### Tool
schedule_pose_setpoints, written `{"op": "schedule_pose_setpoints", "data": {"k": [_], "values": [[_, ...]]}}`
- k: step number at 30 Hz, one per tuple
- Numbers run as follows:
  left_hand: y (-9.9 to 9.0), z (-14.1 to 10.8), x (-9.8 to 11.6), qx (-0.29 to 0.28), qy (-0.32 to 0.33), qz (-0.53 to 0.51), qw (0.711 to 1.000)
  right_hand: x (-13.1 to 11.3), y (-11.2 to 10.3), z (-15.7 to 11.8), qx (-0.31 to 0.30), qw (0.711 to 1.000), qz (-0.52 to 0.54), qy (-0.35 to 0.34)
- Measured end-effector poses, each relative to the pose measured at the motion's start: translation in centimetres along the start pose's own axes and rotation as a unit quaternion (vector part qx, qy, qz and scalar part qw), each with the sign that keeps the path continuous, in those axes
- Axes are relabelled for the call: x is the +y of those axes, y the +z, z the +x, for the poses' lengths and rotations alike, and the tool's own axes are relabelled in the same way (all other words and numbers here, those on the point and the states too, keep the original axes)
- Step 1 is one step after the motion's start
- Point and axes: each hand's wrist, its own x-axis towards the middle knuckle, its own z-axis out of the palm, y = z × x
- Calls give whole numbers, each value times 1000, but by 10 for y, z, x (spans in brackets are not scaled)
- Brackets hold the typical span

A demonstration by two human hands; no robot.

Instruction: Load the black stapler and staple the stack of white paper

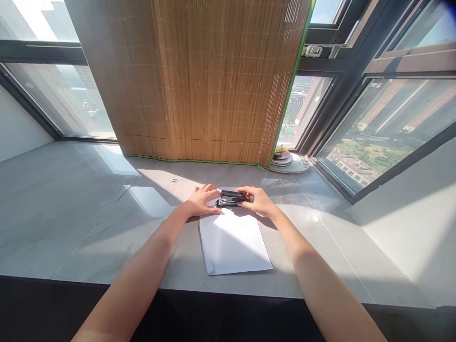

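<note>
A black stapler (232, 194) with an orange-red part lies across the far edge of some white paper (235, 247). My right hand (261, 202) grips the stapler's right end between thumb and fingers. At the stapler's left end, my left hand (201, 201) rests with its fingers apart, over the paper's far left corner. Its fingertips come close to the stapler's jaw; whether they touch it I cannot tell. The paper lies flat on the grey sill, its near left corner slightly curled. Part of its far edge is hidden by the stapler and my hands.
The grey tiled sill (107, 247) ends at a dark front edge. A brown slatted blind (206, 85) hangs down behind my hands. Stacked plates or discs (283, 161) stand at the back right. Small dark bits (175, 180) lie left of the hands. Windows surround the sill.
</note>
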Motion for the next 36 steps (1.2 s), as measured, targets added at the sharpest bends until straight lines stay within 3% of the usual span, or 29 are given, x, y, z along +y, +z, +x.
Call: {"op": "schedule_pose_setpoints", "data": {"k": [4,8,19,29,36], "values": [[4,8,0,4,-24,-2,1000,10,-3,1,9,982,159,98],[4,10,-2,-2,-28,-19,999,9,-6,-1,-33,957,244,151],[4,13,-2,-4,-41,-59,997,7,3,3,-50,940,310,133],[5,14,-4,-3,-40,-60,997,3,-8,0,-92,926,341,132],[4,14,-4,-5,-39,-56,998,6,-9,2,-87,919,363,126]]}}
